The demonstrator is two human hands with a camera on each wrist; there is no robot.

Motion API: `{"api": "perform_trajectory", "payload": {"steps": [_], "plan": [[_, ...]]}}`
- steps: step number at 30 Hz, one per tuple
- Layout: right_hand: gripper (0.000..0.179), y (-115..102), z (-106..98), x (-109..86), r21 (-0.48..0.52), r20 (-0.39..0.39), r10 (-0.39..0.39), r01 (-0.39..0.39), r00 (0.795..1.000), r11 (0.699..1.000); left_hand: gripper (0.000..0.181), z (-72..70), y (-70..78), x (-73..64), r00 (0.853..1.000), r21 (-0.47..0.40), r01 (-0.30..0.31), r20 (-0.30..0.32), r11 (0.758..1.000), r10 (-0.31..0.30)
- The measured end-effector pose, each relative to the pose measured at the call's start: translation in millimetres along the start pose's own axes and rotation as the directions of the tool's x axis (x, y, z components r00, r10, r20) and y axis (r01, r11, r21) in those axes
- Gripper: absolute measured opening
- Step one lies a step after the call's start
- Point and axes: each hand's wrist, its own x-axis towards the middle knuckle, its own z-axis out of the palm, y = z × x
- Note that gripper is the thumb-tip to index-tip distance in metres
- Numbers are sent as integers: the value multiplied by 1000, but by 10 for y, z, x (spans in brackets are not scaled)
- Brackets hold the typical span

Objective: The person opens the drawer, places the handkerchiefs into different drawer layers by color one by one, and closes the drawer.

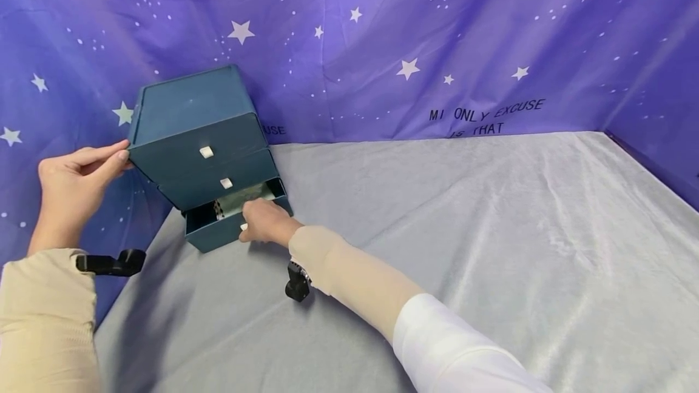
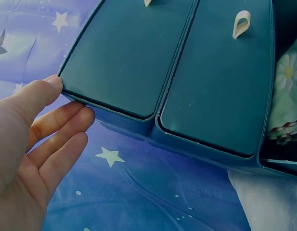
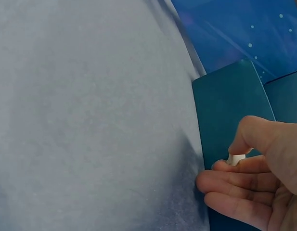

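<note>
A dark teal chest of drawers [image 1: 191,102] with three stacked drawers stands at the back left in the head view. Its bottom drawer [image 1: 215,236] is pulled partly out, while the upper two sit flush. My left hand [image 1: 74,190] pinches the top left front corner between thumb and fingers. With thumb and index finger, my right hand [image 1: 267,221] pinches the white pull tab [image 3: 236,159] on the bottom drawer. Inside that drawer lies a pale green item with a flower print [image 2: 287,79], beside something dark with red and white bits [image 2: 285,132]; their kinds are unclear.
A grey cloth [image 1: 464,247] covers the table. Behind and to the left hangs a purple-blue curtain [image 1: 355,47] with white stars, close to the chest. White pull tabs mark the top drawer [image 1: 205,152] and the middle drawer [image 1: 226,183].
</note>
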Motion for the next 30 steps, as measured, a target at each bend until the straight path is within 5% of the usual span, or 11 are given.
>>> {"api": "perform_trajectory", "payload": {"steps": [10, 30], "plan": [[26, 58, -36, 179, 12, -13, 24, -24, 1000, 1000, 29, 56, 24, 30, 1000, -67, -16, -15, 998, 15], [24, 51, -24, 496, 37, -26, 99, -98, 995, 995, 28, 34, -89, 37, 999, -13, -5, -42, 1000, 5]]}}
